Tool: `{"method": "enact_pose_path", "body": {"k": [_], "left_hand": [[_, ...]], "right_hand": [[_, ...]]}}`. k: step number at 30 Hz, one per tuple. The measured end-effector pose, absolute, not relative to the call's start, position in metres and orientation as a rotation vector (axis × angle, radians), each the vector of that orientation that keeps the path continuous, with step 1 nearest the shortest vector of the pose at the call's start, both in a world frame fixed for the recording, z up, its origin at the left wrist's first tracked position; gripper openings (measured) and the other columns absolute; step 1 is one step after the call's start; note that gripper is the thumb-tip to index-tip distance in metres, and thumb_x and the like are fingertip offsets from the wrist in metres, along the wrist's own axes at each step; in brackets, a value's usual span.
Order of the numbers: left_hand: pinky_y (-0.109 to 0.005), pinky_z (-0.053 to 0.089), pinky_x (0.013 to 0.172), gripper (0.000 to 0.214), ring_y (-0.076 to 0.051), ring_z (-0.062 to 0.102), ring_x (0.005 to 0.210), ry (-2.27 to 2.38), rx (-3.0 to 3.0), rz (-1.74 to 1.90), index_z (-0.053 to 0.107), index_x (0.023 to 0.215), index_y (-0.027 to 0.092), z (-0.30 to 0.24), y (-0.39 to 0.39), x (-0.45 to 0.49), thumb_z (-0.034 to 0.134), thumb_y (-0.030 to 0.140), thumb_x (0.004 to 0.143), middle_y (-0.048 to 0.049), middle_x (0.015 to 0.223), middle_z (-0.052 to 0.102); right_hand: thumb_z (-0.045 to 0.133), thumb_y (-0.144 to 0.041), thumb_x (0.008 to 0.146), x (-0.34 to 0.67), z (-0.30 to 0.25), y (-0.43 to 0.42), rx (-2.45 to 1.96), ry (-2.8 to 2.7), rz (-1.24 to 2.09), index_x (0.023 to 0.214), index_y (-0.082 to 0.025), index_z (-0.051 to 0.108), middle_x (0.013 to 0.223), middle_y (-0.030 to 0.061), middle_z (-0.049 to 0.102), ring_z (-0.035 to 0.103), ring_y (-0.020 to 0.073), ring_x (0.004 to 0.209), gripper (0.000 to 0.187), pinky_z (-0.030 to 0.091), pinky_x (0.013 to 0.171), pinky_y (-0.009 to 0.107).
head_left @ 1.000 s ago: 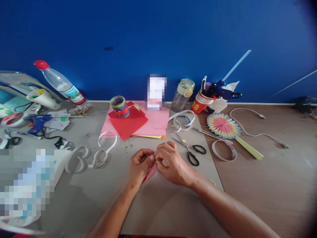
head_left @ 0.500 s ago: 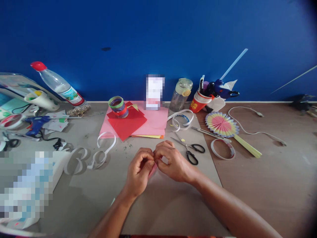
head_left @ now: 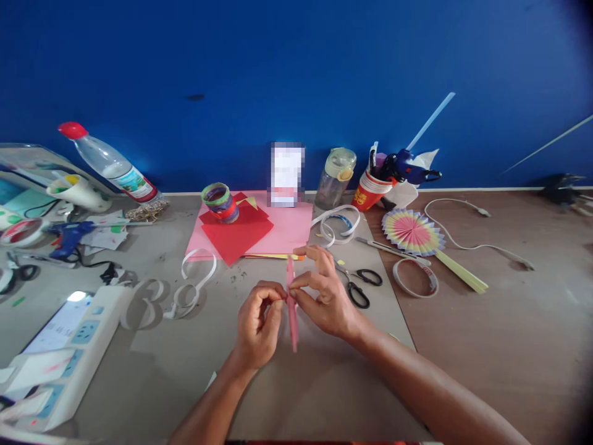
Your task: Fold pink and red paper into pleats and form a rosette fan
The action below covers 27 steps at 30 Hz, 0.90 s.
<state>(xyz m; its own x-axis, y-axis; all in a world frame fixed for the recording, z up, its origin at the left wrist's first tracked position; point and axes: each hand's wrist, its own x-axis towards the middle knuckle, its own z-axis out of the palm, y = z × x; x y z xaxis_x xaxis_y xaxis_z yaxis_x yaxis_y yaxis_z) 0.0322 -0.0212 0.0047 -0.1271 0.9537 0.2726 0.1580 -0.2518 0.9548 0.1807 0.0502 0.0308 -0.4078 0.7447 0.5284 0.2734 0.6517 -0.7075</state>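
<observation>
A narrow pink folded paper strip (head_left: 293, 327) stands on edge between my hands above the grey mat, its lower end blurred. From the left, my left hand (head_left: 260, 318) pinches the middle of the strip between thumb and forefinger, its other fingers curled in. Opposite it, my right hand (head_left: 327, 296) pinches the same spot with thumb and forefinger while its upper fingers stretch out. Exactly what lies under the fingertips is hidden. Black-handled scissors (head_left: 358, 295) lie just right of my right hand. Red paper squares (head_left: 236, 238) rest on pink sheets (head_left: 291, 230) beyond the hands.
A painted jar (head_left: 221, 204) stands on the red paper. At the back are a phone (head_left: 286, 174), a water bottle (head_left: 334, 182) and a red cup (head_left: 368, 193). A paper fan (head_left: 412, 232) lies right; a power strip (head_left: 88, 346) and blue glue gun (head_left: 69, 238) lie left.
The pink strip, mostly hidden by my fingers before, now shows nearly upright between my hands. My right hand's upper fingers have uncurled and lifted. The head view has shifted slightly.
</observation>
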Motion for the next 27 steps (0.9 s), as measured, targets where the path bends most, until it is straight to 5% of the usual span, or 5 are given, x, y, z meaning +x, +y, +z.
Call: {"method": "enact_pose_path", "body": {"k": [6,12,19,27], "left_hand": [[-0.021,0.042,0.057,0.005,-0.007,0.048,0.058,1.273,1.446,1.413,0.052,0.088,0.02,0.004,-0.024,0.034,0.047,0.019,0.09,-0.0033,0.092,0.059],[-0.017,0.037,0.046,0.013,-0.006,0.044,0.049,1.372,1.205,1.355,0.052,0.08,0.018,0.009,-0.017,0.037,0.052,0.028,0.089,0.0038,0.064,0.052],[-0.016,0.035,0.042,0.015,-0.005,0.045,0.044,1.288,0.96,1.406,0.049,0.087,0.02,0.009,-0.011,0.038,0.062,0.026,0.081,0.0059,0.065,0.054],[-0.019,0.039,0.051,0.007,-0.008,0.048,0.053,1.398,1.274,1.184,0.057,0.079,0.018,0.017,-0.013,0.031,0.052,0.018,0.084,0.0046,0.06,0.051]], "right_hand": [[0.058,-0.01,0.079,0.182,0.023,0.052,-0.768,-1.917,0.851,0.077,-0.021,0.063,0.095,0.0065,0.058,0.055,0.0194,0.095,0.012,0.044,0.084,0.038],[0.057,-0.008,0.08,0.183,0.026,0.053,-0.708,-1.9,1.18,0.074,-0.019,0.06,0.077,0.0024,0.059,0.058,0.0141,0.077,0.012,0.047,0.071,0.028],[0.058,-0.009,0.078,0.182,0.027,0.053,-0.626,-2.084,0.827,0.078,-0.018,0.059,0.081,0.0048,0.061,0.058,0.0163,0.081,0.009,0.046,0.076,0.032],[0.054,-0.007,0.077,0.18,0.034,0.044,-0.693,-2.12,0.659,0.078,-0.02,0.056,0.088,0.0059,0.055,0.055,0.0162,0.08,0.012,0.046,0.071,0.032]]}}
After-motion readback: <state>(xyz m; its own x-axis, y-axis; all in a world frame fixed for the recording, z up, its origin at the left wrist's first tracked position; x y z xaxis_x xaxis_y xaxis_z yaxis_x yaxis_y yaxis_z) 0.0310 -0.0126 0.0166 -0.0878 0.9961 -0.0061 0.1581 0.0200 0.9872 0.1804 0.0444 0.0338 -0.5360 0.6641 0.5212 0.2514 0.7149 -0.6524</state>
